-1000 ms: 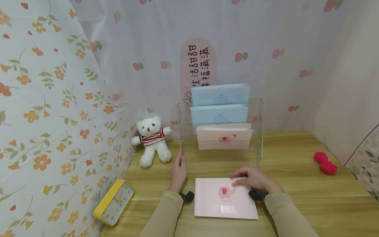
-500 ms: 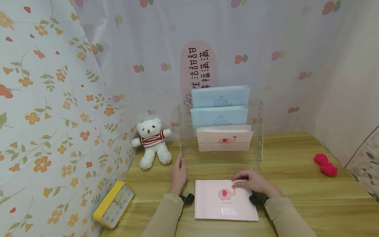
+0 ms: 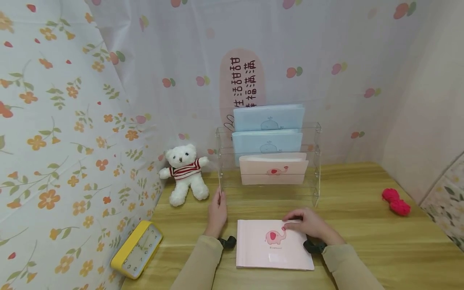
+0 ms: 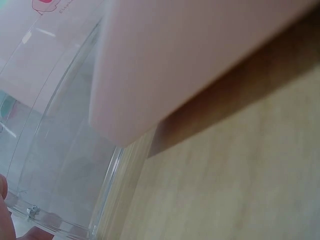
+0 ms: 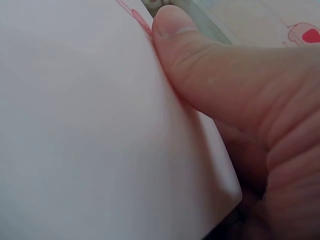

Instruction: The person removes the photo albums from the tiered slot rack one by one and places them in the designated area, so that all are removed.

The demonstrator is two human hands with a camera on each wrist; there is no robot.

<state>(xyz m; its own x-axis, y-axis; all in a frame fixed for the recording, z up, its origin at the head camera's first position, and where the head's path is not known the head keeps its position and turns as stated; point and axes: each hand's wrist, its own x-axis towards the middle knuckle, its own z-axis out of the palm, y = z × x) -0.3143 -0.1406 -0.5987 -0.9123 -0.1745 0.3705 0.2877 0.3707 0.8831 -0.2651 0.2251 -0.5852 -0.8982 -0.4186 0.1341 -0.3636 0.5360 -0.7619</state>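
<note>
A pink booklet (image 3: 264, 253) with an elephant on its cover is before me in the head view. My right hand (image 3: 308, 225) pinches its far right part; the right wrist view shows the thumb (image 5: 200, 65) over the cover edge and the other fingers behind it. Behind the booklet stands a clear acrylic rack (image 3: 317, 169), and my left hand (image 3: 216, 213) holds the bottom of its left side panel. Only parts of that hand's fingers show at the corner of the left wrist view, where the booklet's near corner (image 4: 125, 115) casts a shadow on the wood.
Two blue whale booklets, the rear one (image 3: 268, 117) highest, and another pink booklet (image 3: 273, 171) stand in the rack's slots. A white teddy bear (image 3: 186, 173) and a yellow clock (image 3: 137, 249) are on the left. Red yarn (image 3: 396, 201) lies at right.
The head view has shifted slightly. Both hands keep their places on the rack and the booklet.
</note>
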